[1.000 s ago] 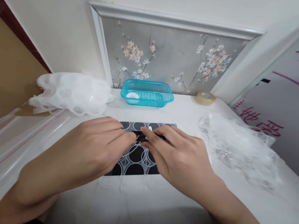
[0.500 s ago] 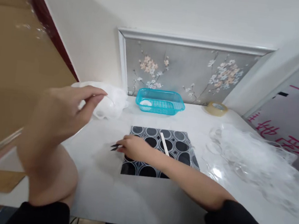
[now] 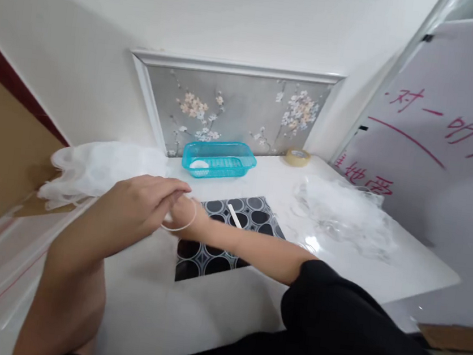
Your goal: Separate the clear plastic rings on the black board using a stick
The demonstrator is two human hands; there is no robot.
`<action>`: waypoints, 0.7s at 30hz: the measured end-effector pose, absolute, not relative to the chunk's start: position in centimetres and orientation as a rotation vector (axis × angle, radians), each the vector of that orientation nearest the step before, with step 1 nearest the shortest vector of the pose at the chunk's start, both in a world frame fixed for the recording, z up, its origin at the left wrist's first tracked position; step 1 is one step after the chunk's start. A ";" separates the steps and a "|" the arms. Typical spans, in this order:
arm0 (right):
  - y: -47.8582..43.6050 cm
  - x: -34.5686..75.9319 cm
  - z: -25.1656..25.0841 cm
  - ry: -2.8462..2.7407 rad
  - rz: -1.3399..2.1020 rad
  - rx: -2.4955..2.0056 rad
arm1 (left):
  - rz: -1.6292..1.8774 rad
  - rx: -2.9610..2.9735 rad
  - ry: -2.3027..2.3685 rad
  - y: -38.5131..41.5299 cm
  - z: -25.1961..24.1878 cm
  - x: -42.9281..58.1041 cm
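My left hand (image 3: 143, 204) is closed at the fingertips on a thin white ring (image 3: 192, 221), directly in front of my right hand (image 3: 186, 213). The ring's loop hangs across the back of the right hand near the wrist. Behind the left hand, the right hand's fingers are hidden, so what they hold does not show. Both hands are over the left edge of a black mat with a circle pattern (image 3: 213, 263). A narrow white strip (image 3: 234, 216) lies on the mat.
A teal plastic basket (image 3: 241, 170) with a white round item (image 3: 199, 165) stands at the back. Beside it is a roll of tape (image 3: 297, 157). Translucent white piles lie on the left (image 3: 105, 165) and right (image 3: 339, 212). A board with red writing (image 3: 435, 154) rises at right.
My left hand has come down and right with the thin ring, meeting my right hand. The black-tipped tool seen in the right hand is now out of sight. The view has turned right.
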State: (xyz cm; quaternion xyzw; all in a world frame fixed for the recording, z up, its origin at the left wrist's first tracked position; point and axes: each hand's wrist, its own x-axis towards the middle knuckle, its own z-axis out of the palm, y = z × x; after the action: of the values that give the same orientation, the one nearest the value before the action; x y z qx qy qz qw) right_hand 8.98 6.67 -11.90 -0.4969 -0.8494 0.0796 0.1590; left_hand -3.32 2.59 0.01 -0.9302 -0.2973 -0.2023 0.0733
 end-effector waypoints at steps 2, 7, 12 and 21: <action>6.7 14.7 -11.6 -2.142 0.395 -1.936 | -0.504 -2.894 -0.953 3.4 -0.9 -1.8; 7.4 23.2 -12.9 -2.129 0.781 -2.029 | -0.124 -3.336 -0.986 5.6 -3.5 3.0; 8.0 26.9 -13.2 -1.949 1.116 -1.689 | -0.038 -3.640 -1.028 6.2 -5.6 6.4; 3.2 35.8 -14.9 -0.393 1.577 -0.994 | 0.333 -3.613 -0.958 7.8 -11.8 9.0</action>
State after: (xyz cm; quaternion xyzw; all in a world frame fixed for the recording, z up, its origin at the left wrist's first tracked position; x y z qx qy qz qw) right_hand 35.76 3.16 -14.88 -0.4253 -0.1680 0.6746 0.5795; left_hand 8.98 7.82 -11.76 -0.9182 -0.2436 0.0847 -0.3006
